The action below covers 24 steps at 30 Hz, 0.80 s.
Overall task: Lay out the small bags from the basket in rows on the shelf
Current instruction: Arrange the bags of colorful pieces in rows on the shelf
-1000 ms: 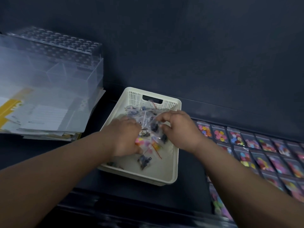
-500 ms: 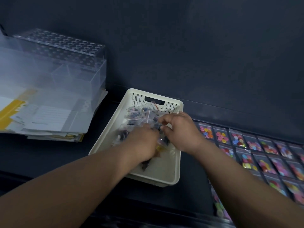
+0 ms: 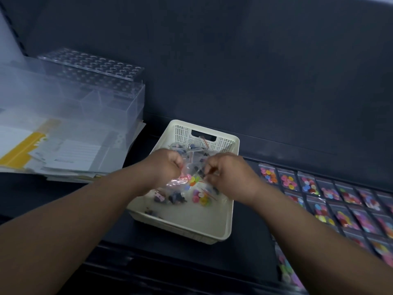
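A cream plastic basket [image 3: 230, 213] sits on the dark shelf [image 3: 251, 254] and holds several small clear bags [image 3: 200, 195] of coloured and dark buttons. Both hands are over the basket's middle. My left hand [image 3: 164, 167] has its fingers curled on the edge of a clear bag with pink and coloured buttons [image 3: 189, 180]. My right hand [image 3: 229, 173] pinches bags from the right side of the pile. Rows of small bags [image 3: 331, 194] with bright buttons lie flat on the shelf to the right of the basket.
A clear acrylic box with a perforated top [image 3: 91, 86] stands at the left on a stack of papers with a yellow strip [image 3: 49, 145]. A dark back wall [image 3: 255, 71] rises behind. The shelf's front edge [image 3: 170, 271] runs below the basket.
My left hand has drawn back to the left from the pile's centre, and both hands have lifted bags slightly apart. The view has shifted a little.
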Each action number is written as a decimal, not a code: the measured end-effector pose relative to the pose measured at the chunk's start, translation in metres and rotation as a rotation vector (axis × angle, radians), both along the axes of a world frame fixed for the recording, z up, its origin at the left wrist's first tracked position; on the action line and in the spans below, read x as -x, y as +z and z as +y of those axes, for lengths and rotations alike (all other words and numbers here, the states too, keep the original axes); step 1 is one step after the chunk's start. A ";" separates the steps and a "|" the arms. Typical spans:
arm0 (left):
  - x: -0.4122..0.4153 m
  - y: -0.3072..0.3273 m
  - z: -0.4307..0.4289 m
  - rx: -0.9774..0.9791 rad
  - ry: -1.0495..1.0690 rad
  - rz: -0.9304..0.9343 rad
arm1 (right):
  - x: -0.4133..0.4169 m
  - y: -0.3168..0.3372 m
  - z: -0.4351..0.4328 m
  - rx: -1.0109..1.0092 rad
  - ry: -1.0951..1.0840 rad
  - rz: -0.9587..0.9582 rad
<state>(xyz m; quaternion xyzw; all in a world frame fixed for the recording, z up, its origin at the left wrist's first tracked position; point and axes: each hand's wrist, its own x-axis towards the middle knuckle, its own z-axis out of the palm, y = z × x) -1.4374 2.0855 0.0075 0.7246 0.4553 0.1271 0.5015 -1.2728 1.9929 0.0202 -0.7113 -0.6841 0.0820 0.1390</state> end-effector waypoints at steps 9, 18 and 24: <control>0.005 0.007 -0.007 0.182 0.133 -0.122 | 0.025 -0.005 0.011 0.450 0.140 -0.449; 0.010 0.018 -0.012 0.317 0.216 -0.257 | 0.020 -0.001 0.015 0.312 0.049 -0.174; 0.010 0.029 -0.008 0.446 0.353 -0.370 | 0.014 0.017 0.000 0.069 -0.139 0.599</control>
